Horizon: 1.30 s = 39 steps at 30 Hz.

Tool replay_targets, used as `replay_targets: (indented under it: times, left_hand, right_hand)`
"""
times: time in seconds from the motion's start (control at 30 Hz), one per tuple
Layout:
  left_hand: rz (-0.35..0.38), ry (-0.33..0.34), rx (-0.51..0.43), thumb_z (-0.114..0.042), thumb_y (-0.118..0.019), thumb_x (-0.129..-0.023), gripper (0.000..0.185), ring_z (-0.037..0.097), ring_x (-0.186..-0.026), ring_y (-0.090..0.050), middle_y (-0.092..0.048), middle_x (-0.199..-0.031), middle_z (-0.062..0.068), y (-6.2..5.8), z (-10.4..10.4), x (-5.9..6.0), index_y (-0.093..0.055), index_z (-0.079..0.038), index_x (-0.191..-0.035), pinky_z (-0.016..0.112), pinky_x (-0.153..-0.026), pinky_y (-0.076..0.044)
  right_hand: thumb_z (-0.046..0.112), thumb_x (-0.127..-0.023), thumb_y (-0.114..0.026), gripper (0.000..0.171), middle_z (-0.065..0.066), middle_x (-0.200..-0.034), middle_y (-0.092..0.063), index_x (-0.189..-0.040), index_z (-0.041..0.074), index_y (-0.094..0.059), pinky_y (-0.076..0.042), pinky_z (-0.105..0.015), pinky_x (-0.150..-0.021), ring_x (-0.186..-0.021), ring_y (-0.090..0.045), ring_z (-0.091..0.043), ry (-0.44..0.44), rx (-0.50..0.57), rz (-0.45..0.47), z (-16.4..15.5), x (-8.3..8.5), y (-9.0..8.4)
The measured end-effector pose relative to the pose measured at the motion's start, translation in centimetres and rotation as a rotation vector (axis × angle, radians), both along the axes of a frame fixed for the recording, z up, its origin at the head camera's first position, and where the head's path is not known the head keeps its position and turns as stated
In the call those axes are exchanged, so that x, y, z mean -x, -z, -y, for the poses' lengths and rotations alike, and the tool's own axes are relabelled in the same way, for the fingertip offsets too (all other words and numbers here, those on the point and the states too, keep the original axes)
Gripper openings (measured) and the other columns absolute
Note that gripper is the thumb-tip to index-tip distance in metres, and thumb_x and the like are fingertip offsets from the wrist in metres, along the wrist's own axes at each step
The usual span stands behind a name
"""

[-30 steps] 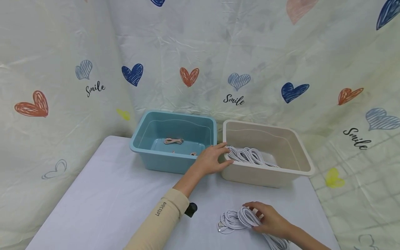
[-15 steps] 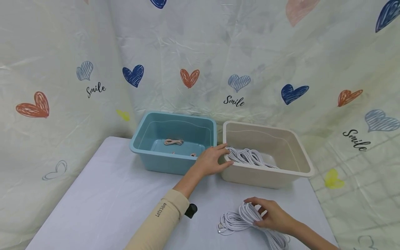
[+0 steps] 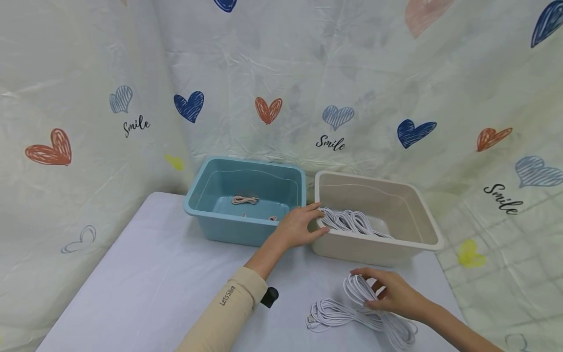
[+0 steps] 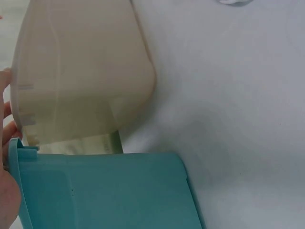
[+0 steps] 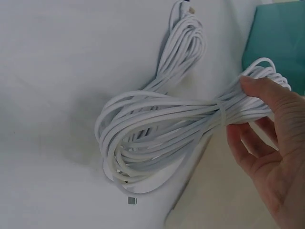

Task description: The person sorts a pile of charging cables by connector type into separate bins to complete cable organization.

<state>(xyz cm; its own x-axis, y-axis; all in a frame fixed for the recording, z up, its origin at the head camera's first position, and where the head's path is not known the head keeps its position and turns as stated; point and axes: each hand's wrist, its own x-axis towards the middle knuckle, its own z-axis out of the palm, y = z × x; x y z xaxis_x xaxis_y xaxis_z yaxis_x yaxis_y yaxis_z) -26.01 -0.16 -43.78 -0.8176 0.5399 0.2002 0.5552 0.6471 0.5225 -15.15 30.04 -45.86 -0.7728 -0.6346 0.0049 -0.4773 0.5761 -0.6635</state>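
Note:
My right hand (image 3: 398, 293) pinches one end of a white coiled cable (image 5: 162, 129), tied at its middle, its looped far end hanging toward the tabletop. Under it, on the white cloth, lies a second white cable bundle (image 3: 332, 313) with a metal plug at its left end. My left hand (image 3: 299, 227) rests at the near left corner of the beige bin (image 3: 387, 247), thumb on the front rim, fingers toward the side rim. Inside that bin are white coiled cables (image 3: 352, 221). In the left wrist view, only part of the left hand's fingers (image 4: 7, 131) shows.
To the left of the beige bin stands a blue bin (image 3: 228, 227) holding a small pinkish cable bundle (image 3: 245, 200) and other small pieces, partly hidden by its front wall. Heart-printed curtains (image 3: 268, 58) hang behind. The white tablecloth (image 3: 145, 283) lies in front of the bins.
My right hand has lifted its end of the white cable and moved slightly up and to the right, drawing it off the other bundle. My left hand stays on the beige bin.

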Motion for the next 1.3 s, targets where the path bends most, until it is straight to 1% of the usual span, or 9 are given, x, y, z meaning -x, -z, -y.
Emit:
replay_targets:
  times: [0.13,0.3,0.47,0.57,0.7,0.83,0.97,1.17,1.3]
  left_hand:
    - [0.0,-0.001,-0.003,-0.044,-0.064,-0.104,0.044,0.033,-0.14,-0.057,-0.047,-0.165,0.003,0.1,0.0,0.0,-0.069,-0.018,-0.14,0.048,-0.115,-0.048]
    - [-0.01,0.0,-0.004,-0.043,-0.065,-0.104,0.044,0.032,-0.138,-0.059,-0.048,-0.164,0.003,0.2,-0.1,0.1,-0.07,-0.017,-0.139,0.047,-0.113,-0.05]
    - [-0.006,0.009,-0.013,-0.042,-0.065,-0.104,0.044,0.032,-0.138,-0.059,-0.047,-0.164,0.004,0.2,-0.1,0.1,-0.069,-0.016,-0.14,0.047,-0.113,-0.049]
    - [-0.009,0.009,-0.014,-0.043,-0.064,-0.105,0.044,0.033,-0.138,-0.059,-0.047,-0.164,0.004,0.3,-0.1,0.1,-0.069,-0.017,-0.14,0.048,-0.113,-0.049]
    - [-0.015,0.006,-0.011,-0.043,-0.064,-0.105,0.044,0.033,-0.138,-0.058,-0.048,-0.164,0.004,0.4,-0.1,0.2,-0.069,-0.017,-0.139,0.048,-0.113,-0.049]
    - [-0.016,0.003,-0.003,-0.044,-0.064,-0.105,0.043,0.032,-0.138,-0.059,-0.048,-0.164,0.004,0.5,-0.1,0.2,-0.069,-0.018,-0.139,0.048,-0.113,-0.049]
    - [-0.007,0.001,0.0,-0.044,-0.064,-0.105,0.044,0.032,-0.138,-0.058,-0.047,-0.164,0.004,0.4,-0.1,0.1,-0.069,-0.018,-0.14,0.048,-0.113,-0.049]
    - [0.001,0.003,-0.013,-0.043,-0.065,-0.104,0.044,0.033,-0.14,-0.057,-0.047,-0.165,0.004,0.3,-0.1,0.1,-0.069,-0.017,-0.14,0.049,-0.114,-0.048]
    - [-0.015,0.006,-0.012,-0.042,-0.065,-0.104,0.044,0.034,-0.14,-0.057,-0.048,-0.164,0.006,0.4,-0.2,0.1,-0.069,-0.016,-0.139,0.05,-0.114,-0.048]
  right_hand:
    - [0.016,-0.083,-0.091,0.065,-0.02,-0.12,-0.07,-0.14,0.007,-0.062,-0.062,-0.029,-0.062,-0.084,-0.069,-0.003,-0.009,0.005,-0.021,0.1,0.3,-1.1]
    - [0.015,-0.083,-0.091,0.067,-0.019,-0.119,-0.07,-0.143,0.009,-0.06,-0.062,-0.029,-0.064,-0.084,-0.069,-0.005,-0.008,-0.003,-0.043,0.3,0.7,-2.7]
    - [0.011,-0.082,-0.092,0.069,-0.022,-0.124,-0.069,-0.143,0.006,-0.06,-0.062,-0.027,-0.064,-0.085,-0.069,-0.004,-0.01,0.019,-0.093,0.3,1.1,-4.6]
    - [0.009,-0.081,-0.092,0.069,-0.022,-0.123,-0.068,-0.142,0.004,-0.06,-0.062,-0.027,-0.064,-0.085,-0.07,-0.005,-0.015,0.036,-0.132,0.2,1.5,-5.8]
    - [0.01,-0.079,-0.093,0.07,-0.023,-0.124,-0.068,-0.141,0.003,-0.06,-0.063,-0.028,-0.064,-0.084,-0.071,-0.005,0.018,0.01,-0.153,0.0,2.2,-7.1]
    - [0.011,-0.079,-0.093,0.071,-0.023,-0.124,-0.069,-0.142,0.004,-0.059,-0.063,-0.027,-0.066,-0.083,-0.072,-0.006,0.063,-0.027,-0.141,-0.2,2.8,-8.4]
    - [0.01,-0.082,-0.092,0.071,-0.023,-0.12,-0.069,-0.144,0.003,-0.057,-0.062,-0.024,-0.068,-0.084,-0.073,-0.009,0.102,-0.055,-0.12,-0.3,3.3,-9.8]
    - [0.009,-0.085,-0.089,0.07,-0.024,-0.123,-0.067,-0.146,0.002,-0.055,-0.062,-0.025,-0.071,-0.085,-0.071,-0.01,0.125,-0.081,-0.099,-0.7,4.4,-11.9]
    - [0.01,-0.085,-0.089,0.07,-0.025,-0.123,-0.068,-0.146,0.005,-0.055,-0.062,-0.023,-0.072,-0.085,-0.073,-0.015,0.135,-0.116,-0.141,-0.9,5.2,-13.2]
